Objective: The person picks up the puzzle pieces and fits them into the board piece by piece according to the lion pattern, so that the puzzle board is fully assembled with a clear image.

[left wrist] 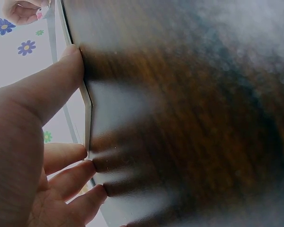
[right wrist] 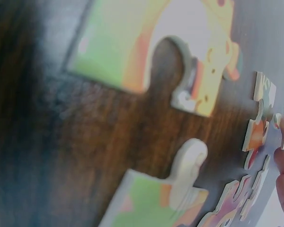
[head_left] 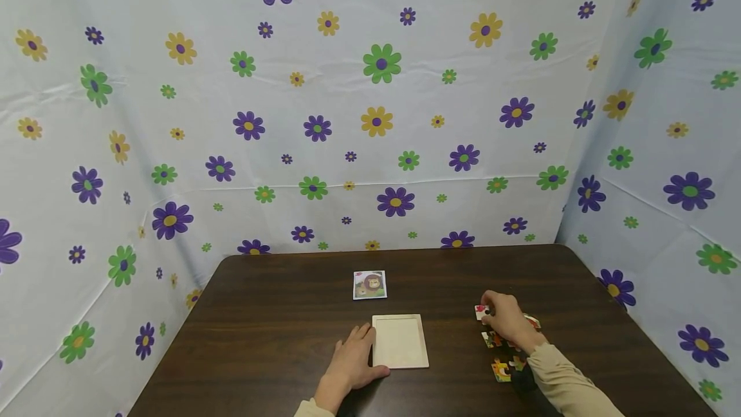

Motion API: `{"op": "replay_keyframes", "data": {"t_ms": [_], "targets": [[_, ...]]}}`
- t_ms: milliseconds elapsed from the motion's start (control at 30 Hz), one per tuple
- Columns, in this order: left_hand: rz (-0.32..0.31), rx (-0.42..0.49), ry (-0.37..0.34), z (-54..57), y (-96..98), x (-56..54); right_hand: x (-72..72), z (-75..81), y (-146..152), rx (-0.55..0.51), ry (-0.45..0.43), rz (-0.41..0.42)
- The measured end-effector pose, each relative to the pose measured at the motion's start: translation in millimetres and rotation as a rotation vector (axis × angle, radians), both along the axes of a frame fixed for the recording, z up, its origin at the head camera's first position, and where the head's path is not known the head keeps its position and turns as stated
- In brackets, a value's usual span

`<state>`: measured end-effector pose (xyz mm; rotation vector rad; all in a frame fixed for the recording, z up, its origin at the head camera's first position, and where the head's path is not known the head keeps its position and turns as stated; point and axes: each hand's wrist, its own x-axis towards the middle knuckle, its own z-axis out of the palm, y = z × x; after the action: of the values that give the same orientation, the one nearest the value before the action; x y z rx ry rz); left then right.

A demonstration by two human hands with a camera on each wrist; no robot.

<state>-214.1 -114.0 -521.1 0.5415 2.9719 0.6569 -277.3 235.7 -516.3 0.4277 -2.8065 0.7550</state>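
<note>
My left hand (head_left: pixel 350 359) lies at the left side of a square, pale wooden puzzle tray (head_left: pixel 399 343). Its fingers touch the left edge, and the thumb rests at the near left corner. The left wrist view shows thumb and fingertips against the tray's thin edge (left wrist: pixel 89 116). Off to the right, my right hand (head_left: pixel 509 324) pinches a white jigsaw piece (head_left: pixel 480 311) with a red-pink mark. Beneath and beside that hand lie several colourful jigsaw pieces (head_left: pixel 501 370), some partly hidden by it. Large in the right wrist view is a green, orange and yellow piece (right wrist: pixel 109 52).
A small square picture card (head_left: pixel 369 285) with a lion lies behind the tray. The dark wood table (head_left: pixel 278 327) meets flower-print cloth (head_left: pixel 347 211) at the back, with more cloth along the sides.
</note>
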Motion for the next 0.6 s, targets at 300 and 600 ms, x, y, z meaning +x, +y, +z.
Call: {"op": "replay_keyframes", "data": {"t_ms": [300,600], "targets": [[0.003,0.0,0.0,-0.3,0.0,0.0,-3.2,-0.7,-2.4,-0.05,0.056,-0.004],[0.005,0.001,-0.003,-1.1,0.0,0.3,-7.4,1.8,-2.4,-0.068,0.096,-0.007]]}}
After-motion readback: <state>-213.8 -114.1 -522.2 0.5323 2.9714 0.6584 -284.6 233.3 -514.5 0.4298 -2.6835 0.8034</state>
